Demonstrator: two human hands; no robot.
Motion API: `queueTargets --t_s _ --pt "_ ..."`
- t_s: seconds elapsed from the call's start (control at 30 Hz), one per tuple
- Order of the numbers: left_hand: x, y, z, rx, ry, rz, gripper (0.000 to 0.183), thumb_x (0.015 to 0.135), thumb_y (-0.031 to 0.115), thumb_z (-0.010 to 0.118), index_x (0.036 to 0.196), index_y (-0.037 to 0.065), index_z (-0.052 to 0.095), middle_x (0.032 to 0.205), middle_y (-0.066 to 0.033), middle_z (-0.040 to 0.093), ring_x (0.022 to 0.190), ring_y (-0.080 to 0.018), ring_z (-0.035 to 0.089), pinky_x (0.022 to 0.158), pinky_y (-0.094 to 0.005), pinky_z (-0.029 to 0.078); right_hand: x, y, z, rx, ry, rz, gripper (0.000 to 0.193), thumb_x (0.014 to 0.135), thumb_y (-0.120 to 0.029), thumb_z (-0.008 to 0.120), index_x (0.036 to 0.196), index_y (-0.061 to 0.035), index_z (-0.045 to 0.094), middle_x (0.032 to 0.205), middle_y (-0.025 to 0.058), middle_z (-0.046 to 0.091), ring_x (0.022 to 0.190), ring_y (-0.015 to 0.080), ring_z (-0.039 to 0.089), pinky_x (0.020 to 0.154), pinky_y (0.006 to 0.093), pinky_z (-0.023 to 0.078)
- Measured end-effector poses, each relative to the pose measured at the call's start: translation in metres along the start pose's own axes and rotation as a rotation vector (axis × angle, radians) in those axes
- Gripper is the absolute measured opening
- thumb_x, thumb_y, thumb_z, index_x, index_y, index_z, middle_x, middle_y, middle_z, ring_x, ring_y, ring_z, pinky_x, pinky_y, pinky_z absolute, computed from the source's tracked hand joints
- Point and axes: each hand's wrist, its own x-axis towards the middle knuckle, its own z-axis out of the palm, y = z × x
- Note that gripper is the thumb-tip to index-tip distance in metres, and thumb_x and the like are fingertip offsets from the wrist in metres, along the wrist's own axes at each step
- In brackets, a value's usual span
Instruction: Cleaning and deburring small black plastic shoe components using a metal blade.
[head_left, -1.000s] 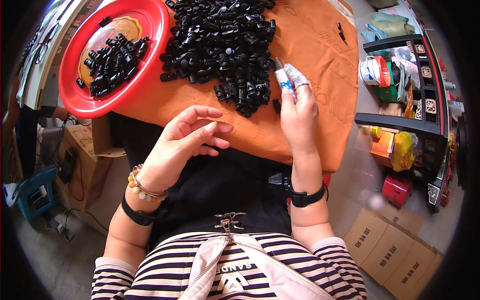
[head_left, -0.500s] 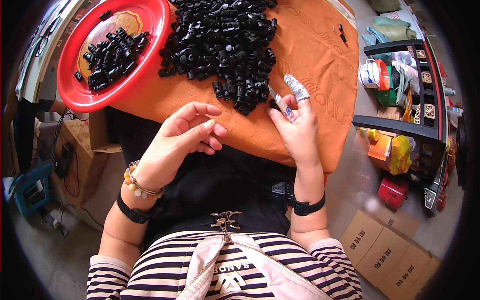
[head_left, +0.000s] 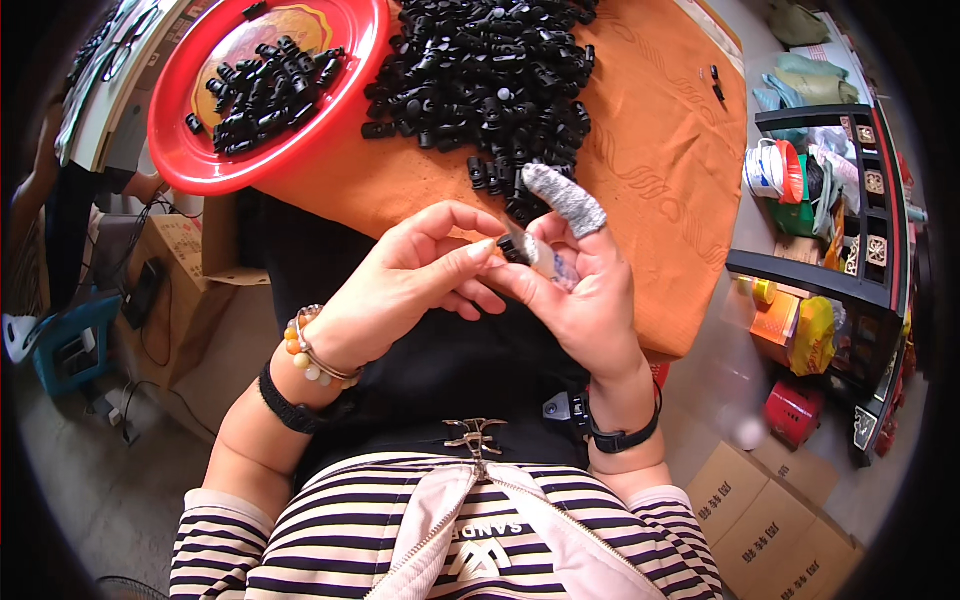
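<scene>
My hands meet just off the near edge of the orange-covered table [head_left: 640, 290]. A small black plastic part, shaped like a cord lock [head_left: 513, 249], is between their fingertips. My left hand [head_left: 420, 265] is closed, its thumb and forefinger at one side of the part. My right hand [head_left: 590, 290] steadies the other side with its thumb, and a slim tool with a pale wrapped handle [head_left: 556, 266] lies in its grip. The tool's tip is blurred. A grey knitted cover [head_left: 566, 197] sits on the right forefinger. Beyond lies a big heap of similar black parts [head_left: 485, 80].
A red round tray [head_left: 170, 150] at the far left holds a smaller pile of black parts [head_left: 270, 95]. Some tiny pieces [head_left: 717, 88] lie at the table's far right. A dark shelf [head_left: 820, 275] stands right, with cardboard boxes [head_left: 765, 520] below. Another person's hand [head_left: 148, 187] shows at left.
My hands have come together around a black part; the right moved left, bringing the tool, and the left moved right. The whole view has shifted slightly, with the tray and heap now higher and further right.
</scene>
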Motion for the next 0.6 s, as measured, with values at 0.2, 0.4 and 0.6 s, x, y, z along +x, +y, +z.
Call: queueTargets --t_s 0.2,0.4,0.6 --pt "-0.0044 0.0013 -0.0071 -0.048 -0.044 0.022 0.025 0.092 0.017 0.050 0.113 0.005 0.045 0.095 -0.0089 0.061 0.080 -0.0180 0.064 0.068 -0.0255 0.052 -0.0009 -0.0008 0.0093 0.041 -0.070 0.001 0.055 0.077 0.001 0.066 0.127 -0.0028 0.042 0.087 0.0026 0.053 0.073 0.0075 0.057 0.061 0.0201 0.050" --pt "-0.0049 0.0021 -0.0079 -0.160 -0.098 0.022 0.021 0.093 0.018 0.047 0.110 0.005 0.047 0.094 -0.0081 0.060 0.079 -0.0173 0.064 0.067 -0.0252 0.052 0.0011 -0.0078 0.0067 0.234 -0.114 0.078 0.057 0.079 0.003 0.064 0.129 -0.0017 0.039 0.090 0.0018 0.049 0.080 0.0063 0.050 0.071 0.0179 0.045" --pt "-0.0063 0.0050 -0.0044 -0.033 -0.072 0.048 0.026 0.094 0.019 0.047 0.114 0.002 0.049 0.094 -0.0078 0.061 0.078 -0.0173 0.064 0.068 -0.0257 0.052 0.0035 -0.0023 0.0092 0.282 -0.086 0.108 0.051 0.082 0.002 0.060 0.128 0.0004 0.039 0.096 0.0037 0.053 0.084 0.0073 0.053 0.074 0.0189 0.046"
